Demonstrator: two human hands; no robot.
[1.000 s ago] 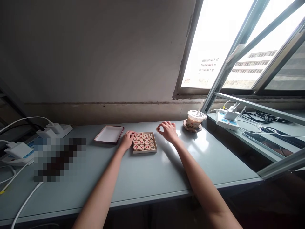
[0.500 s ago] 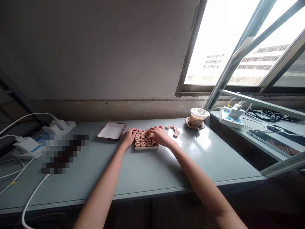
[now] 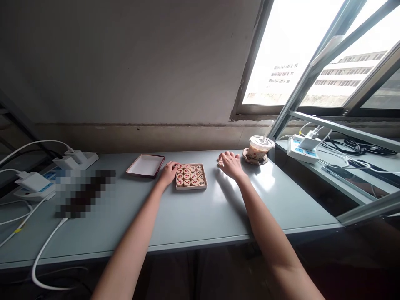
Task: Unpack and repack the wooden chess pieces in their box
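Observation:
A shallow box [image 3: 191,188] sits mid-table, filled with rows of round wooden Chinese chess pieces [image 3: 186,176] marked with red and dark characters. My left hand [image 3: 169,172] grips the box's left side near its upper corner, fingers curled against the edge. To the right of the box, my right hand [image 3: 231,166] reaches over the loose chess pieces [image 3: 220,162], its fingers spread and pointing down. It covers most of those pieces, so whether it touches one is hidden. The box lid [image 3: 145,166] lies inside-up to the left of my left hand.
A lidded drink cup [image 3: 260,148] with a straw stands on a coaster at the back right. Power strips [image 3: 34,187] with white chargers and cables lie on the left. Another power strip [image 3: 302,150] rests beyond the metal frame on the right. A pixelated dark patch covers something at left.
My right hand has left the box and moved right, over the loose pieces, with its fingers spreading. The pieces in the box are now uncovered. My left hand stays at the box's side.

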